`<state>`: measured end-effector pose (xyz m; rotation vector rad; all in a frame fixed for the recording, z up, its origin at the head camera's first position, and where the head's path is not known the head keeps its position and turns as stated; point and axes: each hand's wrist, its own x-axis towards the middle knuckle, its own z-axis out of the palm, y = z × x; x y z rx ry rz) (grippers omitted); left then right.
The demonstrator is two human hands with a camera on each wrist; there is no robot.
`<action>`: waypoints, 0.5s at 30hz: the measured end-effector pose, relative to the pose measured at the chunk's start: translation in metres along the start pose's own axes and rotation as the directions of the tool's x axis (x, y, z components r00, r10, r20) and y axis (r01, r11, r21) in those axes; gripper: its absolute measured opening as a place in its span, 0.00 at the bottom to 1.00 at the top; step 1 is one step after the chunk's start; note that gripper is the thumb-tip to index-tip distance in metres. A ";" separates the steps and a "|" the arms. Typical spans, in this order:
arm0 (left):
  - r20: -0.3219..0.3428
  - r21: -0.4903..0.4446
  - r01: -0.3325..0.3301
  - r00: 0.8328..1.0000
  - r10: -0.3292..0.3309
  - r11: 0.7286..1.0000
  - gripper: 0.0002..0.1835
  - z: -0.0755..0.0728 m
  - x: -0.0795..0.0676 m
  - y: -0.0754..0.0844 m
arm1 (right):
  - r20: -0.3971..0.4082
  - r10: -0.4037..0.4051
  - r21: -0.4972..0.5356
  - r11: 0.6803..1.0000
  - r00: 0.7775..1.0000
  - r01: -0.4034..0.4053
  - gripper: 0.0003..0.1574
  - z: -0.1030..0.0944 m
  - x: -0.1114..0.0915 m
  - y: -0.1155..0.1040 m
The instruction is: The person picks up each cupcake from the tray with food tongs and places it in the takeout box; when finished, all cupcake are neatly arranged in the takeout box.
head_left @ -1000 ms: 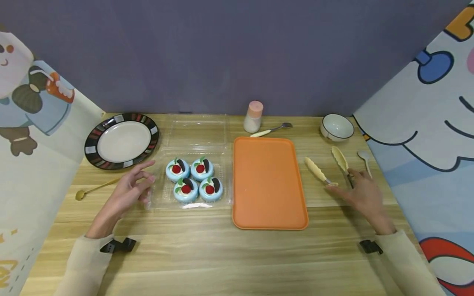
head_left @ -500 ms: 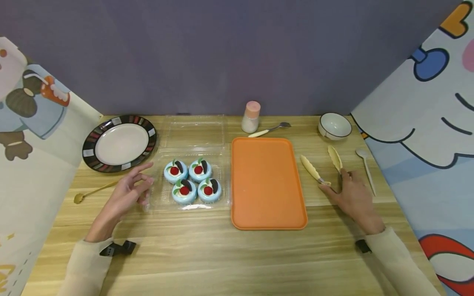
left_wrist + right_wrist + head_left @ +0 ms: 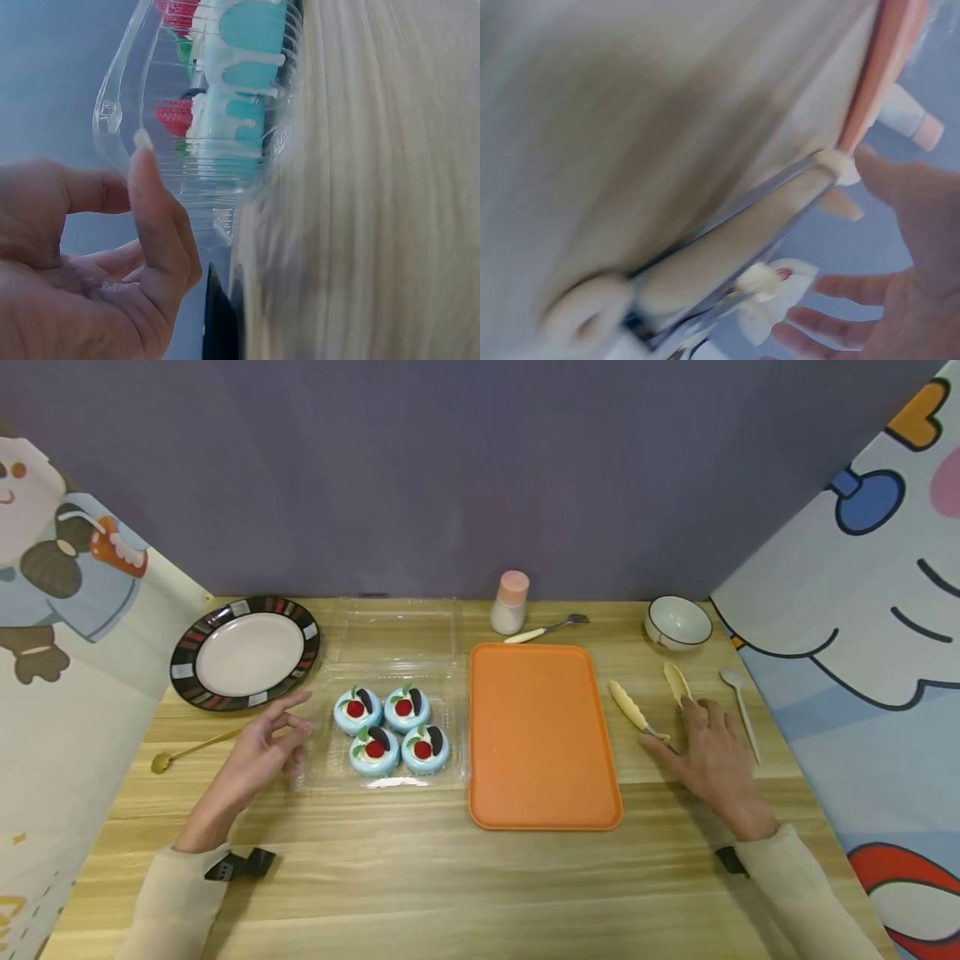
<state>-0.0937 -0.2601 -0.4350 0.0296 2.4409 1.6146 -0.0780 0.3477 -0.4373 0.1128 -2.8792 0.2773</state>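
My left hand (image 3: 258,743) is at the left edge of a clear plastic clamshell box (image 3: 324,768), fingers loosely bent, thumb tip right at the box's rim in the left wrist view. Several blue-iced cupcakes (image 3: 375,752) with red berries and green leaves sit in the box, its lid folded back. On the right, my right hand (image 3: 716,764) is spread over food tongs (image 3: 628,703) with cream tips and metal arms. The thumb is by one arm and the fingers by the other; in the right wrist view the fingers (image 3: 851,289) look straight and apart.
An orange tray (image 3: 543,735) lies between the hands. Behind it are a pink-capped shaker (image 3: 510,603) and a fork (image 3: 551,628). A bowl (image 3: 678,622) and a white spoon (image 3: 741,714) are at right; a dark-rimmed plate (image 3: 251,652) and a gold spoon (image 3: 187,750) at left.
My right hand has shifted a little left and forward along the tongs, uncovering the white spoon's handle. The tongs have moved slightly left. My left hand has stayed by the box.
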 end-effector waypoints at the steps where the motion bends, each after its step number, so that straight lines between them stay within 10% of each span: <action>1: -0.004 0.017 -0.010 1.000 0.010 1.000 0.30 0.000 -0.001 0.000 | -0.016 -0.016 0.004 1.000 1.000 0.016 0.53 -0.001 0.002 -0.004; 7: -0.090 0.208 -0.144 0.982 0.166 0.968 0.28 0.001 -0.005 -0.001 | -0.008 -0.066 0.105 0.992 0.998 0.066 0.45 -0.006 0.012 -0.033; 15: -0.234 0.521 -0.245 0.881 0.412 0.818 0.27 0.007 0.008 0.002 | -0.011 -0.132 0.067 0.989 0.991 0.133 0.45 -0.010 0.025 -0.068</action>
